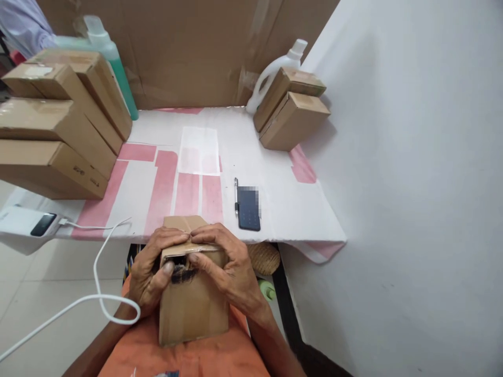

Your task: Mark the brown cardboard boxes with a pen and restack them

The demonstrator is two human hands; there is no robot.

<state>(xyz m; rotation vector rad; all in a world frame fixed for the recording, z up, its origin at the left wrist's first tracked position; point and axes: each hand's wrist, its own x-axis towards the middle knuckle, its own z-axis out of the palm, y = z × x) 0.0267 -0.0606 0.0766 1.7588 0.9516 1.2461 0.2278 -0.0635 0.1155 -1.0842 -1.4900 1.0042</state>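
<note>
A brown cardboard box [194, 309] rests against my orange shirt [188, 356], below the table's front edge. One end of it has a torn, dark opening under a taped flap. My left hand [151, 272] grips the box's left side, fingers over the top and thumb at the hole's left edge. On the other side, my right hand [231, 267] wraps over the top right, its thumb at the hole's right edge. What lies inside the box is too dark to make out.
Cardboard boxes [58, 157] are stacked at the table's left, with a green bottle [118, 68] behind. More boxes [296, 123] and a white jug [271, 68] stand back right. A phone [249, 209], pen [236, 196], clear sheet [199, 151] and power bank [27, 222] with white cable [98, 272] lie around.
</note>
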